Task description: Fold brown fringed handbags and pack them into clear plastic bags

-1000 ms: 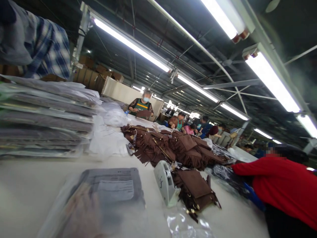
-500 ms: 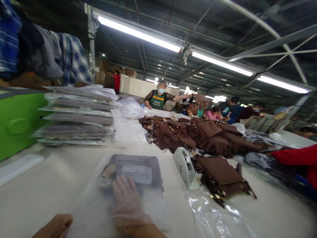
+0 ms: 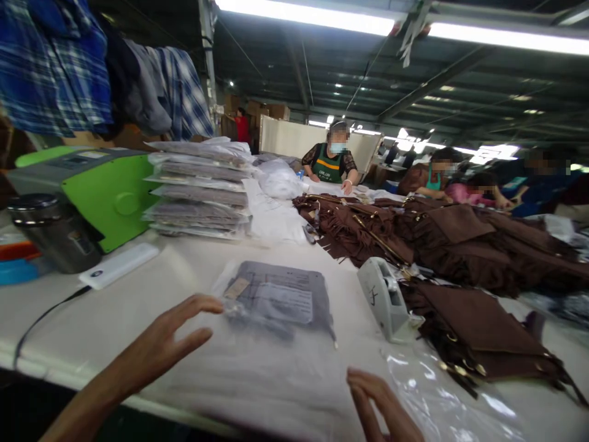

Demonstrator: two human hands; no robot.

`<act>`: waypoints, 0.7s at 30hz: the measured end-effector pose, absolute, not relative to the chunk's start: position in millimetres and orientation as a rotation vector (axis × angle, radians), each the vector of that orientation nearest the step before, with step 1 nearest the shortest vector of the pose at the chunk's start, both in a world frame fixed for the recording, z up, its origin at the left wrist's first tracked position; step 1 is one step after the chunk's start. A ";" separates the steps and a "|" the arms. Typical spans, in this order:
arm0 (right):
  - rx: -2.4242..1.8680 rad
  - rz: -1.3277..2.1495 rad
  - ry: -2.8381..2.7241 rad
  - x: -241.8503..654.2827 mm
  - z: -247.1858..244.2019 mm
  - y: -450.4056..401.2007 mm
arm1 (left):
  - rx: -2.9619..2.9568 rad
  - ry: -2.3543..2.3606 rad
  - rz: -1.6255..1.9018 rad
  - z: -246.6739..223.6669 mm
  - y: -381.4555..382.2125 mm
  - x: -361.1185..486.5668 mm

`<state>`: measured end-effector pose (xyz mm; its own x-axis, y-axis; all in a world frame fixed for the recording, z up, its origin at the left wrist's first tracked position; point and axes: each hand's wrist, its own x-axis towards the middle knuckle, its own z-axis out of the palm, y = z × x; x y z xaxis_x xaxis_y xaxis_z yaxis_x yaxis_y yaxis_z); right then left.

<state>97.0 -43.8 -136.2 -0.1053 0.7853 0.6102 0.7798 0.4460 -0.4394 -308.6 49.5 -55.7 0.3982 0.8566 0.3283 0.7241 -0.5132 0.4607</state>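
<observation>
While grey bag in clear plastic [image 3: 285, 294] lies flat on white surface [image 3: 184, 344], my left hand [image 3: 177, 331] hangs just beside its left edge, fingers spread, holding nothing. My right hand [image 3: 381, 399] near its lower right side, fingers loosely extended, nothing in grasp. Tape dispenser [image 3: 384, 301] just right of bag, brown fringed bag [image 3: 483, 331] beyond dispenser. Stack of packed bags [image 3: 200, 187] farther off, behind left hand.

Workshop: strip lights [image 3: 304, 15], piled brown fringed bags [image 3: 460, 239], aproned workers [image 3: 329, 164].
</observation>
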 end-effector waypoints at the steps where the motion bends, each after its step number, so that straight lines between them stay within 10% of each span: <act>1: -1.363 -0.004 -1.799 96.1 -124.3 -34.6 | 2.423 1.313 0.771 -46.7 60.1 -292.7; 21: -0.967 -0.208 -2.630 59.6 -129.2 43.1 | 3.216 0.869 0.649 -133.3 80.8 -219.4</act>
<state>59.6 43.1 -129.2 -0.7150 0.6025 0.3547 0.6507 0.7590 0.0224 -219.4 80.8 -133.3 0.7988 0.4299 0.4208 0.5255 -0.8391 -0.1404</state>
